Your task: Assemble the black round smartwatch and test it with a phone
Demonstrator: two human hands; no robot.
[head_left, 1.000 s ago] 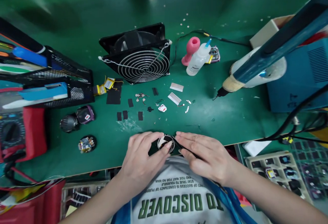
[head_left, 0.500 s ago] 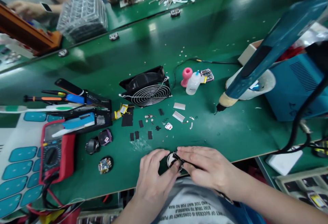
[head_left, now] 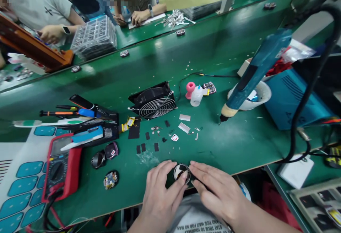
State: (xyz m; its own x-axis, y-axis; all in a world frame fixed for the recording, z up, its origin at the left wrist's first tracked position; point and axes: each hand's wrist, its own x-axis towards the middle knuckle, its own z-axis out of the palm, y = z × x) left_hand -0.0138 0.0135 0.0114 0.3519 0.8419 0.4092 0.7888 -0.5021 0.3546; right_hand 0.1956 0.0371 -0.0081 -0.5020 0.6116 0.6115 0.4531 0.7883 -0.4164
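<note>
My left hand grips a small round device casing at the table's near edge, its thumb pressed onto the inside. The casing has a dark rim and a pale part with black areas within. My right hand lies against the casing's right side, fingers closed around a thin dark tool, mostly hidden, that looks like tweezers. Beyond the hands lie black pads, pale strips and a small white and red part. A round circuit assembly rests to the left.
A black fan stands ahead, near a clear bottle and a pink holder. At right hangs an electric screwdriver before a blue box. Left are a red multimeter and a tool holder. Co-workers sit opposite.
The camera view has tilted up, showing more of the far bench and a yellow sheet. The dark tool's tip, visible over the casing before, is now mostly hidden; both hands stay at the casing.
</note>
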